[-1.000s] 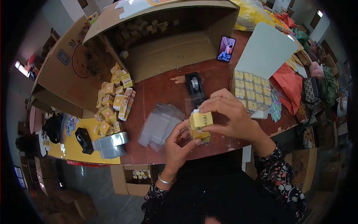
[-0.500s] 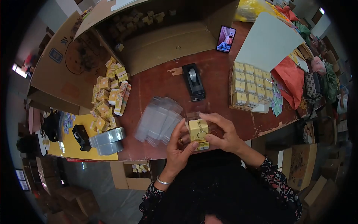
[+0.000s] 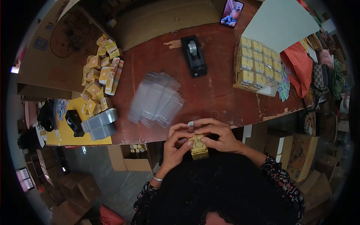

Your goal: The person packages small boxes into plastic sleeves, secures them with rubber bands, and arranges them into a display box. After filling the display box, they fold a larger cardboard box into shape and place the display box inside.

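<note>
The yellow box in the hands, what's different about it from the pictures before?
The yellow box moved toward the person, past the near edge of the table. The left hand and right hand still hold it, fingers now close together at its top; the clear flap no longer shows standing up. The tape holder, clear sheets and phone stayed put.

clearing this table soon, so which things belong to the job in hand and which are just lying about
Probably the job:
small yellow box in both hands
flat clear plastic sleeves
middle black tape dispenser
rows of packed yellow boxes
heaped yellow boxes

Apparently just lying about:
phone
red material
patterned bag
</note>
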A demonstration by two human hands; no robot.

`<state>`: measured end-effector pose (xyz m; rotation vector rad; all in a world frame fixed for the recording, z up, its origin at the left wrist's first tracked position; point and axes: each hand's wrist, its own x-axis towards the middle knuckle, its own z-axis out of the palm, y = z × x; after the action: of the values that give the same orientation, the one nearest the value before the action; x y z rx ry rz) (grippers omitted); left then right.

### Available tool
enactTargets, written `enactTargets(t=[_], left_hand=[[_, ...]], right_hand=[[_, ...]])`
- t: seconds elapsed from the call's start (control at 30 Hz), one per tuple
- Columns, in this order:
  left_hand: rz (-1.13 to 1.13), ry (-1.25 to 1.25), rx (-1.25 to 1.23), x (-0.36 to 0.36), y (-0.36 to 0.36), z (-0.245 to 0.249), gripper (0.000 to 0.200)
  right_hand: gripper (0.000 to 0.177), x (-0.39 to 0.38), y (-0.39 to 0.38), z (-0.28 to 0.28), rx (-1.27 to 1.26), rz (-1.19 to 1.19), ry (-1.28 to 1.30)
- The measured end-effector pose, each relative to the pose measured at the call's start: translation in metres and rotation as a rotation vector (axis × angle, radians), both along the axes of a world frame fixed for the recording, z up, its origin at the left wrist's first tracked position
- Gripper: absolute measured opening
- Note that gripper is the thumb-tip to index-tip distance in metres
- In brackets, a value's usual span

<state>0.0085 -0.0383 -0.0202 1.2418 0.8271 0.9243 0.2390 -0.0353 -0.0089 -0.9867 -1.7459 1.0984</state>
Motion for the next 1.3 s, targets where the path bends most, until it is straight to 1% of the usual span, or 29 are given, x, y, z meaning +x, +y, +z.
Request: enactTargets(t=[0.07,0.1,0.17,0.2,0.3,0.4,0.43,0.47,0.53,0.57,0.63,0.67,0.77,0.87,0.9,0.97,1.0,1.1,1.2,1.27,1.3], left_hand=[[0.015,-0.040,-0.003,0.000,0.000,-0.003,0.024],[0.051,-0.107,-0.054,0.003,0.000,-0.003,0.022],[0.118,-0.241,-0.158,0.011,-0.001,0.001,0.019],[0.090,-0.208,-0.131,0.011,0.000,0.001,0.018],[0.020,-0.106,-0.087,0.003,0.002,0.005,0.016],[-0.027,-0.042,-0.087,-0.003,0.006,0.014,0.016],[-0.045,-0.044,-0.077,-0.005,0.006,0.014,0.016],[-0.019,-0.044,-0.072,-0.004,0.006,0.017,0.017],[-0.036,0.050,-0.013,-0.006,0.009,0.020,0.017],[-0.036,0.102,0.017,-0.006,0.011,0.022,0.016],[-0.016,0.135,-0.041,-0.001,0.013,0.035,0.017],[-0.024,0.166,-0.049,-0.001,0.014,0.040,0.017],[-0.030,0.214,-0.003,0.000,0.017,0.041,0.016],[-0.004,0.205,-0.008,0.001,0.019,0.048,0.015],[0.013,0.201,-0.027,0.001,0.020,0.050,0.014],[0.009,0.206,-0.026,0.000,0.021,0.052,0.012],[0.001,0.217,-0.009,0.000,0.023,0.053,0.012],[-0.011,0.221,0.025,-0.003,0.022,0.053,0.012],[-0.021,0.119,0.006,-0.006,0.015,0.038,0.015],[-0.022,0.007,-0.017,-0.009,0.007,0.028,0.018],[-0.031,-0.030,-0.077,-0.010,0.004,0.026,0.021]], right_hand=[[0.027,-0.005,-0.005,-0.002,-0.137,-0.028,0.186],[0.025,-0.007,-0.006,-0.003,-0.203,-0.042,0.278],[0.022,-0.009,-0.008,-0.002,-0.280,-0.048,0.382],[0.021,-0.010,-0.009,-0.001,-0.320,-0.053,0.435],[0.017,-0.005,-0.006,0.000,-0.243,0.018,0.304],[0.016,-0.002,-0.003,0.008,-0.345,0.079,0.323],[0.017,-0.002,-0.002,0.012,-0.405,0.067,0.293],[0.019,-0.002,0.000,0.013,-0.402,0.079,0.274],[0.022,-0.003,0.004,0.018,-0.404,0.082,0.239],[0.021,-0.003,0.006,0.025,-0.451,0.084,0.208],[0.020,-0.003,0.011,0.037,-0.552,0.098,0.150],[0.020,-0.004,0.011,0.038,-0.513,0.080,0.117],[0.018,-0.005,0.013,0.039,-0.517,0.069,0.101],[0.017,-0.006,0.020,0.049,-0.608,0.045,0.158],[0.017,-0.007,0.022,0.048,-0.551,0.044,0.154],[0.017,-0.008,0.023,0.049,-0.539,0.043,0.151],[0.017,-0.008,0.024,0.053,-0.622,0.041,0.165],[0.017,-0.010,0.023,0.049,-0.594,0.031,0.187],[0.014,-0.006,0.016,0.040,-0.498,0.058,0.208],[0.012,-0.002,0.014,0.031,-0.306,0.104,0.139],[0.011,0.000,0.013,0.028,-0.209,0.127,0.104]])
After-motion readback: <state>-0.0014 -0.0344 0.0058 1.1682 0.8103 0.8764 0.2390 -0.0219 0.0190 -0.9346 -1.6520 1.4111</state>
